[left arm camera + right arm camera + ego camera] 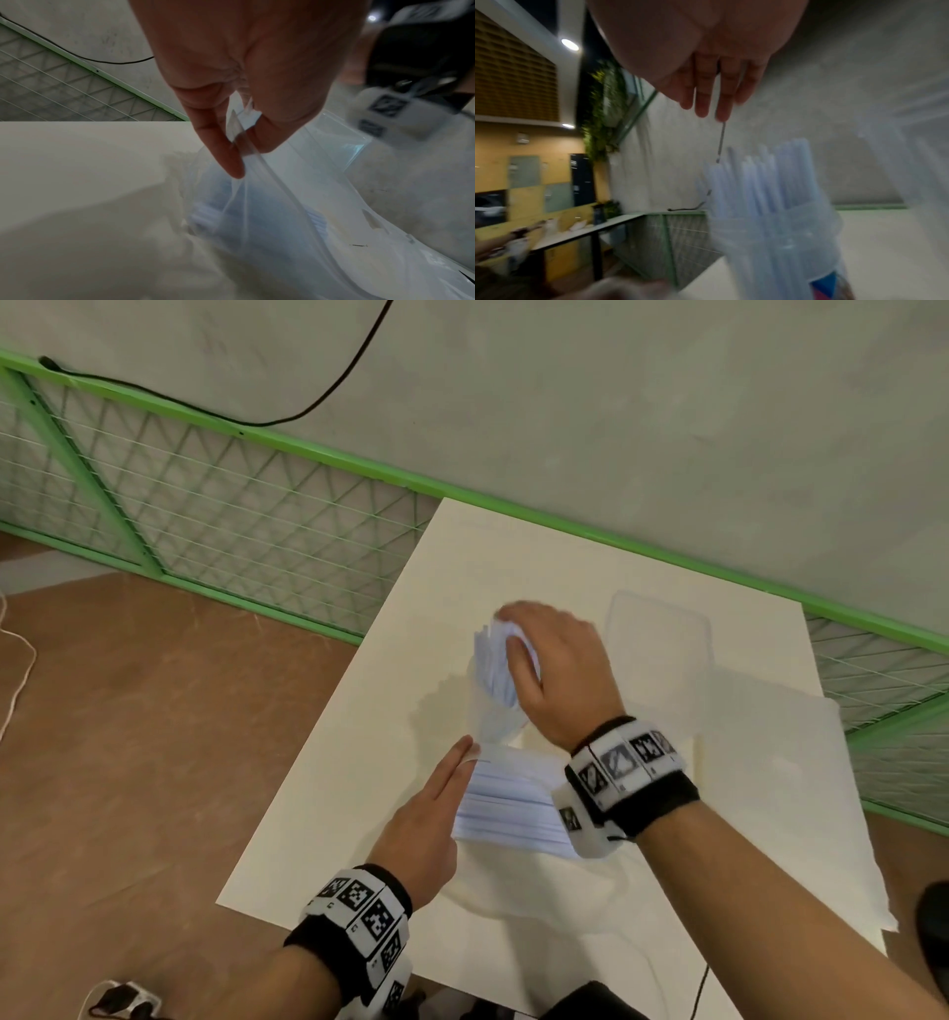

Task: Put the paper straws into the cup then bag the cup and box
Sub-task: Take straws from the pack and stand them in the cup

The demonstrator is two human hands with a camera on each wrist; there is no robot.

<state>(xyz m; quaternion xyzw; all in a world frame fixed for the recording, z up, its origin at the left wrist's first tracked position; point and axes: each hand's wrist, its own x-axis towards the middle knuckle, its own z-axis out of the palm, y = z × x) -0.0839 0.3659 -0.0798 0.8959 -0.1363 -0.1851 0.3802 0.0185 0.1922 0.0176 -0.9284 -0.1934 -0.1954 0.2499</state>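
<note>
On the white table (349,762), seemingly inside the clear zip-top plastic bag (282,203), the clear plastic cup (770,243) of pale blue-white paper straws (493,670) stands upright, L hand (426,824) pinching bag rim, R hand (554,670) straight-fingered over straw tops; we judge it light, top-heavy, film slick, so grip cup wall low.

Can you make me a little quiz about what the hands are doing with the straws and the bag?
1. True or false: the left hand pinches the edge of the clear bag.
2. Where do the straws stand? A in the clear cup; B flat on the floor; C in a drawer.
3. Which hand is over the tops of the straws?
Key: 1 true; 2 A; 3 the right hand.
</note>
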